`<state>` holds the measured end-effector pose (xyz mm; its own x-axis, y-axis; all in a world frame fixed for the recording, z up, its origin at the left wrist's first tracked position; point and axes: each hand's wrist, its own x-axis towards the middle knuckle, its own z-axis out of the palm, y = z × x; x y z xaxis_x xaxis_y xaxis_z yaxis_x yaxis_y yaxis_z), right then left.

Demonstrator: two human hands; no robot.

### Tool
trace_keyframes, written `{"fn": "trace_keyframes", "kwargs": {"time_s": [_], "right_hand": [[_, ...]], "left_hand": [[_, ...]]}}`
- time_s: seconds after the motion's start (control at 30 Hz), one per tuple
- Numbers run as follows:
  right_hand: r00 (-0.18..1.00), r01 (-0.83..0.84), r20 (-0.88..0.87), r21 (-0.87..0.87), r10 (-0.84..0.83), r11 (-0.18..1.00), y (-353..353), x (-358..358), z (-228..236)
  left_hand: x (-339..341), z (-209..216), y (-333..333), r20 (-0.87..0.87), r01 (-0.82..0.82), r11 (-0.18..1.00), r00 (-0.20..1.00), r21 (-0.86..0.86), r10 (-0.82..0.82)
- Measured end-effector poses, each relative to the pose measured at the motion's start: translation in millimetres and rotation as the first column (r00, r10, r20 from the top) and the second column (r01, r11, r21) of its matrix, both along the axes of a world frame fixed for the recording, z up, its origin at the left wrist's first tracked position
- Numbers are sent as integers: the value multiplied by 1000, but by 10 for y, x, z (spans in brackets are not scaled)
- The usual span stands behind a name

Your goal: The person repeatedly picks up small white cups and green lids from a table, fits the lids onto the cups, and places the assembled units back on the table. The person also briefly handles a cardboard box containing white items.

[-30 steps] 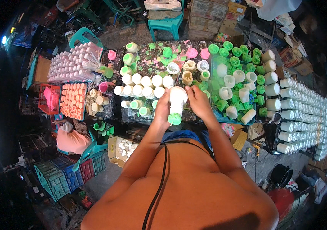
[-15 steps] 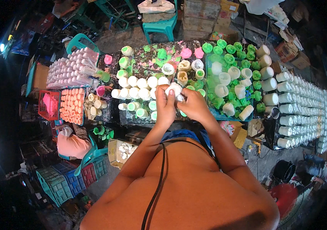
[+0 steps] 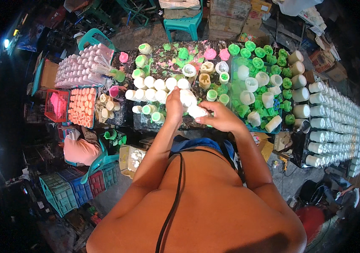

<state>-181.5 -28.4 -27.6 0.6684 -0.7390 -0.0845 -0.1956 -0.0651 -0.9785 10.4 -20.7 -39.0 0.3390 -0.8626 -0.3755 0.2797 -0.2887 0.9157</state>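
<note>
My left hand (image 3: 174, 109) is closed around a bright white rounded piece (image 3: 187, 98), its thumb pointing away from me. A paler white lump (image 3: 197, 111) extends from that piece toward my right hand (image 3: 222, 118). The fingers and thumb of my right hand are closed on the lump's end; glare hides where the two white parts meet. Just beyond my left hand stand rows of white cylinders (image 3: 149, 82) on the dark table (image 3: 121, 119). Green-filled white cups (image 3: 157, 117) sit nearer me on the left, with others (image 3: 212, 95) beyond my right hand.
A blue-rimmed tray (image 3: 279, 111) at right holds green pieces and white cups. White cylinders (image 3: 301, 95) are lined up beside it, before wrapped white rows (image 3: 336, 120). Pinkish rows (image 3: 81, 69) and an orange-topped tray (image 3: 82, 107) lie left. A seated person (image 3: 81, 147) is at lower left.
My right hand has moved away from my left and slightly toward me. The white lump now stretches between them, where before both hands were close around it. The whole view has shifted slightly.
</note>
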Motion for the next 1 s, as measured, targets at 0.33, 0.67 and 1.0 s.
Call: {"fn": "trace_keyframes", "kwargs": {"time_s": [0.33,0.67,1.0], "right_hand": [[970,-7,225,392,-88,920,34,-23,-91],[813,581,62,-115,-578,805,-454,83,-184],[973,214,122,-150,-196,965,-820,1691,182]], "left_hand": [[98,-36,-60,-329,-122,992,936,36,127],[985,15,191,-513,-174,967,857,-185,56],[2414,-74,981,-463,-508,858,779,-71,423]]}}
